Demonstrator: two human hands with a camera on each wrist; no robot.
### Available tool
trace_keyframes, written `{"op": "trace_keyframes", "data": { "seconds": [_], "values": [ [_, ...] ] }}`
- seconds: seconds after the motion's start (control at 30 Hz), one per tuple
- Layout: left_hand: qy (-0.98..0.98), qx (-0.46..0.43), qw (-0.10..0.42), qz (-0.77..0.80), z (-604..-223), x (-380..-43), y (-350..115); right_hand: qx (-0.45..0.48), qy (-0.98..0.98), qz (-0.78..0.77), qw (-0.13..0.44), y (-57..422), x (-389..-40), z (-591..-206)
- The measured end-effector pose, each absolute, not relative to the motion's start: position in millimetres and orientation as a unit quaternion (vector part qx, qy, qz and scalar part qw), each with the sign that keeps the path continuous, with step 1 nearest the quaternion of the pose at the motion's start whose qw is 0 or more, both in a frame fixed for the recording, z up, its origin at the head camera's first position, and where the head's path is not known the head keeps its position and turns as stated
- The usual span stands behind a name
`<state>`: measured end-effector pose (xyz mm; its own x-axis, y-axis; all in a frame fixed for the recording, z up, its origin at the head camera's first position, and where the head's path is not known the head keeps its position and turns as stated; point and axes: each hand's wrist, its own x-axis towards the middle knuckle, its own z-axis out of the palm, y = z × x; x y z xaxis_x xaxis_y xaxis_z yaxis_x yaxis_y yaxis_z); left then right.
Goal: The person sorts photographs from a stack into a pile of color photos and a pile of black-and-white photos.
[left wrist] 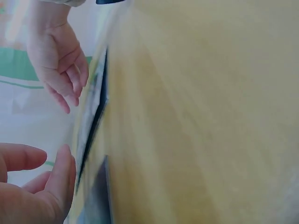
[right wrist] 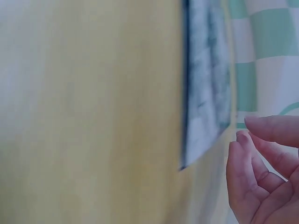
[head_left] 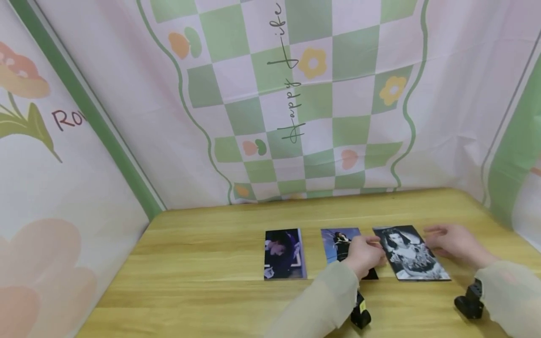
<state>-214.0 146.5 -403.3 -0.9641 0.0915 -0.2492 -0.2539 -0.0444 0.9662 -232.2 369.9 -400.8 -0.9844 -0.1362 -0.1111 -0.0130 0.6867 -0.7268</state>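
A black-and-white photo card (head_left: 412,256) of a seated figure lies on the right of the wooden table, a hand at each side. My left hand (head_left: 364,256) hovers over the blue photo card (head_left: 330,244), partly hiding it, with its fingertips by the black-and-white card's left edge. Beside the right edge is my right hand (head_left: 454,243), its fingers loosely bent. In the left wrist view, thumb and fingers of the left hand (left wrist: 39,196) are apart with nothing between them. The right wrist view shows the right hand (right wrist: 268,172) holding nothing, a little off the card (right wrist: 205,93).
A dark purple photo card (head_left: 281,256) lies farther left on the wooden table (head_left: 203,263). Behind the table hangs a green-and-white checked cloth (head_left: 313,103), meeting its back edge. Black wrist cameras (head_left: 470,300) sit below both sleeves.
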Motion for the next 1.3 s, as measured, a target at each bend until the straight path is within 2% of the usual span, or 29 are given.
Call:
{"op": "trace_keyframes", "data": {
  "seconds": [0.2, 0.37, 0.63, 1.0, 1.3],
  "values": [
    [0.68, -0.039, 0.13, 0.721, -395.5, -214.7, 139.7, -0.042, 0.921, -0.382, 0.064, 359.9, -228.3, -388.1],
    [0.707, -0.017, 0.134, 0.695, -391.0, -214.9, 130.3, -0.035, 0.915, -0.395, 0.073, 341.5, -228.1, -377.6],
    [0.702, 0.007, 0.12, 0.701, -388.0, -217.8, 111.1, -0.055, 0.9, -0.426, 0.076, 314.8, -226.0, -368.0],
    [0.717, 0.061, 0.122, 0.684, -377.5, -218.1, 61.6, -0.062, 0.884, -0.456, 0.086, 282.4, -220.8, -360.7],
    [0.73, 0.072, 0.122, 0.668, -374.8, -220.6, 14.6, -0.056, 0.861, -0.496, 0.099, 247.4, -220.0, -358.2]
  ]
}}
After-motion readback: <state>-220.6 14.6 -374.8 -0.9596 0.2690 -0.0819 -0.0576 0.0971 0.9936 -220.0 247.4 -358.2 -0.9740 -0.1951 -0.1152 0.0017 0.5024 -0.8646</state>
